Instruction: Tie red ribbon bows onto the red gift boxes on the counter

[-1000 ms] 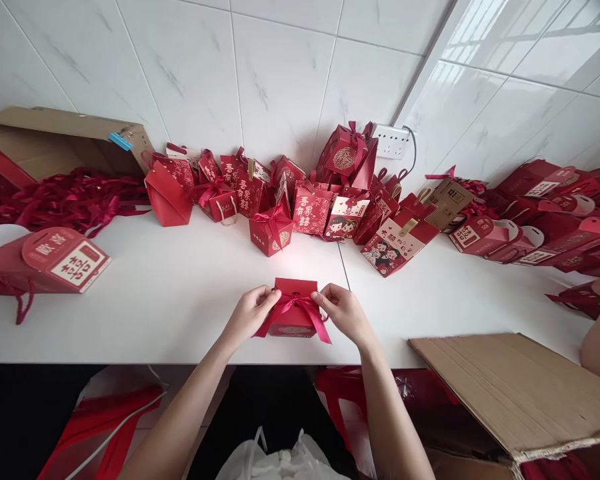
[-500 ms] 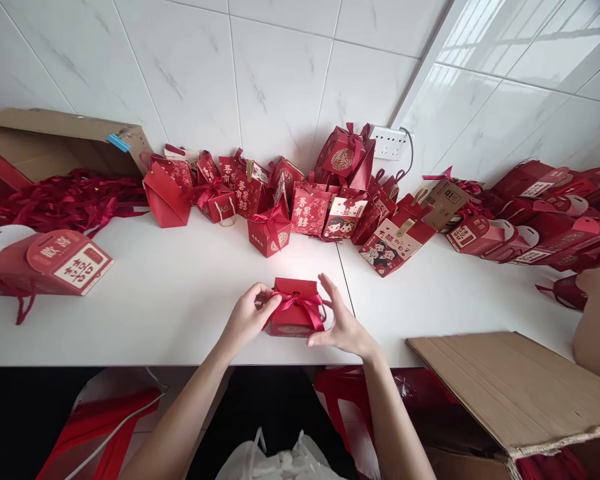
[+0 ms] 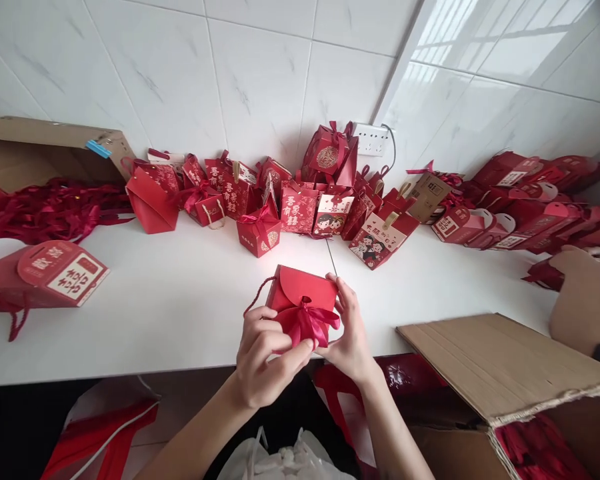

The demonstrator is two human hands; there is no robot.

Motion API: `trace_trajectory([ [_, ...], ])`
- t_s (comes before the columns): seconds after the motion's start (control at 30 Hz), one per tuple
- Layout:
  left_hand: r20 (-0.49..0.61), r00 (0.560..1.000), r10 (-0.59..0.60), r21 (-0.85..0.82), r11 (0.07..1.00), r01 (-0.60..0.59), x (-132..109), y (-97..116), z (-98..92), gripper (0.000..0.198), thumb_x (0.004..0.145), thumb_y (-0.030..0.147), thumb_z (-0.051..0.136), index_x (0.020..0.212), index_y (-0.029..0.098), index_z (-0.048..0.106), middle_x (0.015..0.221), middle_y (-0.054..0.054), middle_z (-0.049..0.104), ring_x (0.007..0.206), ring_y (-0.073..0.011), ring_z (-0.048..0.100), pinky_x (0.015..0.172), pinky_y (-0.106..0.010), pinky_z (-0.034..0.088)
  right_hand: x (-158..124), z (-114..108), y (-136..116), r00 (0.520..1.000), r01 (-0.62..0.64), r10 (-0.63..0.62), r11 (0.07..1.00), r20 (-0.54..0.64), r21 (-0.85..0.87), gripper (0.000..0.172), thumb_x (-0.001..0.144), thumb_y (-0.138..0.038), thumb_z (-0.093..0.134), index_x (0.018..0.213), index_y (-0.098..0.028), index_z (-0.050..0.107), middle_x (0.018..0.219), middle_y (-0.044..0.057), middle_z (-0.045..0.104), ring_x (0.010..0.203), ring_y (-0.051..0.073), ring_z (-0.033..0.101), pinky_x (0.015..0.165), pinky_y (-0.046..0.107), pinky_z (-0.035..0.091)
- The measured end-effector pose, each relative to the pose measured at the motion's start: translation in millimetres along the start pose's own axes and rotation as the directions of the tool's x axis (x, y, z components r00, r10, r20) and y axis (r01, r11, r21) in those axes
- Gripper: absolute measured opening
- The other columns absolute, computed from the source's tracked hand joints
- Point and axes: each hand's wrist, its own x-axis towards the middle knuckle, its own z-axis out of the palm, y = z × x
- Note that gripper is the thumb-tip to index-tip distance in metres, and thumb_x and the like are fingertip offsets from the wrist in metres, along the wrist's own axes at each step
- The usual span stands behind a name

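Note:
Between my hands is a small red gift box (image 3: pixel 304 283), tilted toward me near the table's front edge. Its rounded flap faces up, a twisted cord handle hangs at its left, and a glossy dark-pink ribbon bow (image 3: pixel 307 321) sits on its front. My right hand (image 3: pixel 349 337) grips the box's right side, thumb at the lower corner and fingers at the upper one. My left hand (image 3: pixel 267 357) is curled at the left front, with its thumb and fingers on the bow; the exact fingertip contact is partly hidden.
Behind stands a row of red gift boxes (image 3: pixel 299 207). A larger red box (image 3: pixel 55 273) and piled ribbons (image 3: pixel 45 210) lie left. More boxes (image 3: pixel 525 200) are stacked right, near another person's hand (image 3: pixel 580 267). An open cardboard carton (image 3: pixel 505 363) is at the front right.
The gift box has been tipped back, showing its flap, and sits nearer the camera. My right hand has closed on its side; my left moved from the bow's left to its front.

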Motion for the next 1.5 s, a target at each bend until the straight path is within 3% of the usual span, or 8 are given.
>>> trace_trajectory([
  [0.27, 0.008, 0.967, -0.256, -0.193, 0.948, 0.253, 15.9, -7.9, 7.4, 0.010, 0.080, 0.016, 0.062, 0.077, 0.020, 0.054, 0.063, 0.003, 0.052, 0.061, -0.0111, 0.049, 0.072, -0.029, 0.049, -16.8, -35.1, -23.2, 0.987, 0.001, -0.028, 0.986, -0.158, -0.168, 0.099, 0.069, -0.035, 0.077, 0.146, -0.028, 0.015, 0.140, 0.016, 0.035, 0.132, 0.032, 0.035, 0.101, 0.051, 0.043],
  [0.37, 0.325, 0.690, -0.647, -0.130, 0.692, 0.710, 19.3, -31.3, 30.7, 0.019, 0.085, 0.031, 0.053, 0.070, 0.020, 0.050, 0.066, 0.001, 0.056, 0.065, -0.0131, 0.055, 0.066, -0.025, 0.046, -32.4, -51.5, -30.2, 0.963, -0.106, 0.028, 0.953, -0.267, -0.283, 0.095, 0.068, -0.041, 0.076, 0.144, -0.026, 0.022, 0.135, 0.015, 0.036, 0.129, 0.033, 0.037, 0.100, 0.053, 0.043],
  [0.47, 0.687, 0.483, -0.543, -0.046, 0.631, 0.774, 10.9, -35.8, 66.1, 0.023, 0.085, 0.038, 0.048, 0.072, 0.020, 0.055, 0.074, -0.001, 0.063, 0.074, -0.0171, 0.060, 0.071, -0.028, 0.048, -54.3, -69.8, -33.3, 0.869, -0.304, 0.216, 0.943, -0.446, -0.136, 0.087, 0.069, -0.048, 0.073, 0.140, -0.026, 0.028, 0.135, 0.014, 0.041, 0.124, 0.031, 0.046, 0.097, 0.048, 0.046],
  [0.67, 0.785, 0.590, 0.190, -0.373, 0.905, 0.206, -48.7, 14.0, 124.9, 0.044, 0.078, 0.030, 0.059, 0.121, 0.019, 0.055, 0.132, -0.012, 0.055, 0.127, -0.0287, 0.046, 0.105, -0.045, 0.037, -91.7, -111.9, -54.2, 0.558, -0.466, 0.691, 0.719, -0.460, 0.515, 0.059, 0.085, -0.068, 0.033, 0.114, -0.023, 0.058, 0.108, 0.011, 0.068, 0.099, 0.029, 0.065, 0.076, 0.044, 0.057],
  [0.97, 0.828, 0.479, 0.290, -0.253, 0.957, -0.143, -73.9, 13.6, 143.3, 0.079, 0.067, -0.014, 0.031, 0.136, 0.023, 0.047, 0.144, -0.007, 0.043, 0.134, -0.0241, 0.039, 0.109, -0.045, 0.035, -131.1, -128.1, -84.9, 0.362, -0.504, 0.590, 0.775, -0.721, 0.381, 0.053, 0.078, -0.066, 0.049, 0.108, -0.023, 0.056, 0.103, 0.011, 0.067, 0.095, 0.029, 0.064, 0.076, 0.047, 0.056],
  [1.1, 0.823, 0.488, 0.292, -0.242, 0.956, -0.165, -72.3, 12.9, 143.5, 0.081, 0.067, -0.015, 0.028, 0.135, 0.024, 0.047, 0.144, -0.005, 0.043, 0.133, -0.0240, 0.040, 0.108, -0.045, 0.036, -165.9, -144.6, -91.9, 0.533, -0.731, -0.021, 0.493, -0.846, -0.472, 0.068, 0.065, -0.046, 0.075, 0.122, -0.024, 0.045, 0.128, 0.015, 0.046, 0.116, 0.033, 0.050, 0.087, 0.052, 0.050],
  [1.23, 0.801, 0.517, 0.302, -0.257, 0.953, -0.159, -76.4, 9.5, 147.1, 0.083, 0.064, -0.014, 0.028, 0.135, 0.026, 0.048, 0.144, -0.004, 0.044, 0.133, -0.0244, 0.041, 0.108, -0.046, 0.037, -202.8, -173.6, -111.5, 0.626, -0.758, -0.070, 0.182, -0.777, -0.627, 0.064, 0.074, -0.042, 0.069, 0.128, -0.023, 0.040, 0.130, 0.016, 0.038, 0.121, 0.031, 0.045, 0.091, 0.050, 0.049],
  [1.5, 0.783, 0.487, 0.387, -0.244, 0.911, -0.332, -74.0, 5.2, 150.2, 0.070, 0.075, -0.010, 0.027, 0.134, 0.019, 0.049, 0.142, -0.007, 0.046, 0.130, -0.0260, 0.044, 0.106, -0.045, 0.038, -320.5, -236.3, -132.5, 0.204, -0.979, 0.273, 0.077, -0.940, -0.190, 0.085, 0.060, -0.052, 0.068, 0.131, -0.018, 0.035, 0.123, 0.014, 0.038, 0.115, 0.032, 0.047, 0.096, 0.051, 0.044],
])
